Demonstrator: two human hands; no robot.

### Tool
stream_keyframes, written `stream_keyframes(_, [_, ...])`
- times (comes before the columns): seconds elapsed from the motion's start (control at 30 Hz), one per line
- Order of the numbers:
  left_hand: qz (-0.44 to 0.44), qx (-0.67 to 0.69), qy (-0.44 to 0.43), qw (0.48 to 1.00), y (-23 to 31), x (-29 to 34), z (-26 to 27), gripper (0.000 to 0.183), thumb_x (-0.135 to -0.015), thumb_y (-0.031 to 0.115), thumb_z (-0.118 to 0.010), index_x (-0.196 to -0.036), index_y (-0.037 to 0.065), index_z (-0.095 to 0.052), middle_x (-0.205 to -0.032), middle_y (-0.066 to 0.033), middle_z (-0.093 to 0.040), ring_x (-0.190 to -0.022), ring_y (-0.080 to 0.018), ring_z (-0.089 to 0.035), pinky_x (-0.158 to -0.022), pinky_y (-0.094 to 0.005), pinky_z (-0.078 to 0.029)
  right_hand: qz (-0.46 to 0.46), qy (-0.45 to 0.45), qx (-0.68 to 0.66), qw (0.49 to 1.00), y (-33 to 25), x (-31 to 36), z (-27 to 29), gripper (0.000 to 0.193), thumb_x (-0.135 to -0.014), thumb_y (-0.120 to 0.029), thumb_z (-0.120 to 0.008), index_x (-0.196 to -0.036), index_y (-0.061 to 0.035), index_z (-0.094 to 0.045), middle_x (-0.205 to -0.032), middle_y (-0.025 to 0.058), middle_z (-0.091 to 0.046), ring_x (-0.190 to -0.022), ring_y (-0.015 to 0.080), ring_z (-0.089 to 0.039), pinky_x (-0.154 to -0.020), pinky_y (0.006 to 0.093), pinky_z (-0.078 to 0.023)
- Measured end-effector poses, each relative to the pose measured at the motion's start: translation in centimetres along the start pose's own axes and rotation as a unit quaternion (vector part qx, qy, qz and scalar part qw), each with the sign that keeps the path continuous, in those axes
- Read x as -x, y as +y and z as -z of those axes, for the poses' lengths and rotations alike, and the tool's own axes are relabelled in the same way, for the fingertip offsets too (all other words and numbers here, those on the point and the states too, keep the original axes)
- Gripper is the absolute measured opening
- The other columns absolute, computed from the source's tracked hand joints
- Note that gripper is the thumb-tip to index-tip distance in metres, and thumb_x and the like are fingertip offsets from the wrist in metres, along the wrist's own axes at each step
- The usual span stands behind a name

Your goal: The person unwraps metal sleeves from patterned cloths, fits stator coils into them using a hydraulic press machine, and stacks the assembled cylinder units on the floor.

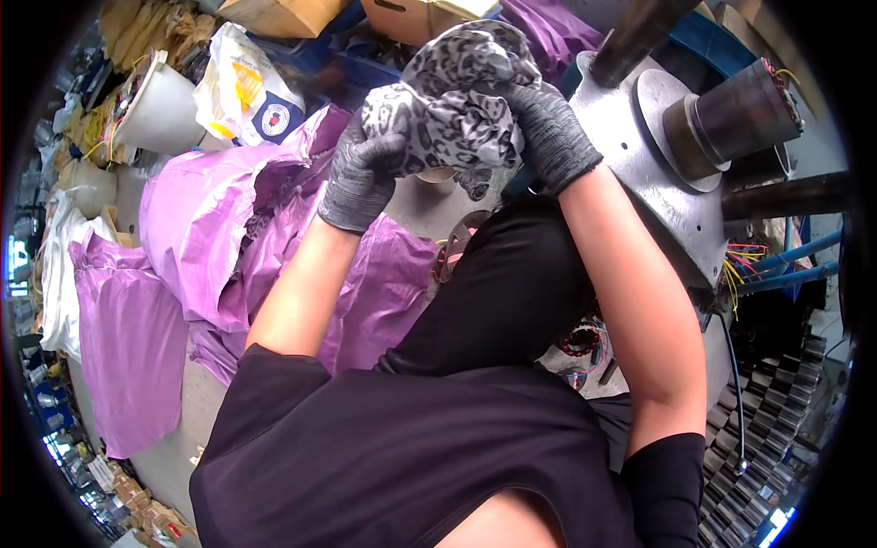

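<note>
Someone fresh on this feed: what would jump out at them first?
Probably the gray-and-black leopard-print cloth, bunched between the gloved left hand and right hand at upper center. Next, the crumpled purple sacking spread across the left side. Then the dark cylinder jutting from a silver-gray metal plate at upper right.

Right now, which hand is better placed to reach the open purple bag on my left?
Probably your left hand: it's closer to the purple bag. Your right hand is nearer the metal plate. Both hold the leopard-print cloth.
</note>
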State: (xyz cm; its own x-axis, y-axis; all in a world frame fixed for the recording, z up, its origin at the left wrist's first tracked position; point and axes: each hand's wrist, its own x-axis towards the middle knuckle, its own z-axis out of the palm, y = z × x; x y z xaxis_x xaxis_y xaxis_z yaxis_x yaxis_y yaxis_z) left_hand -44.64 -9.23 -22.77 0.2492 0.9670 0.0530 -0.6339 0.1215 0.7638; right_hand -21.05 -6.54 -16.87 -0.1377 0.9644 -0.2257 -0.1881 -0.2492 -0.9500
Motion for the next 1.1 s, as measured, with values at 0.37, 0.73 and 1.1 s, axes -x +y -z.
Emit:
stream_keyframes(0.37, [0.061, -0.16, -0.056, 0.984, -1.0, 1.5, -1.0, 0.047, -0.082, 0.013, -0.081, -0.124, 0.003, -0.065, -0.102, -0.003, -0.069, -0.096, -0.0149, -0.064, -0.088, -0.0295, -0.054, 0.061, 0.157, 0.093, 0.981, 1.0, -1.6, 1.8, 0.032, -0.086, 0.003, -0.065, -0.118, 0.0055, -0.067, -0.101, 0.0157, -0.074, -0.083, 0.0236, -0.074, -0.073, 0.0345, -0.061])
stream_keyframes(0.73, [-0.311, -0.741, -0.304, 0.511, -1.5, -1.2, 2.8, 0.041, -0.084, 0.014, -0.071, -0.124, 0.008, -0.068, -0.125, -0.0189, -0.066, -0.114, -0.0403, -0.062, -0.101, -0.0411, -0.051, -0.001, 0.152, 0.026, 0.988, 0.3, -0.3, 2.2, 0.026, -0.095, -0.007, -0.06, -0.118, 0.0026, -0.068, -0.109, 0.0124, -0.074, -0.095, 0.0191, -0.071, -0.084, 0.0313, -0.058])
stream_keyframes(1.1, [-0.154, -0.373, 0.049, 0.914, 3.4, 1.0, 5.5, 0.028, -0.084, 0.009, -0.081, -0.096, 0.009, -0.057, -0.087, 0.0059, -0.058, -0.078, -0.0063, -0.053, -0.072, -0.0237, -0.048, 0.083, -0.007, -0.032, 0.996, 0.5, 1.2, 0.5, 0.04, -0.094, -0.01, -0.062, -0.134, -0.0022, -0.061, -0.117, 0.0117, -0.071, -0.1, 0.0199, -0.071, -0.086, 0.0326, -0.06])
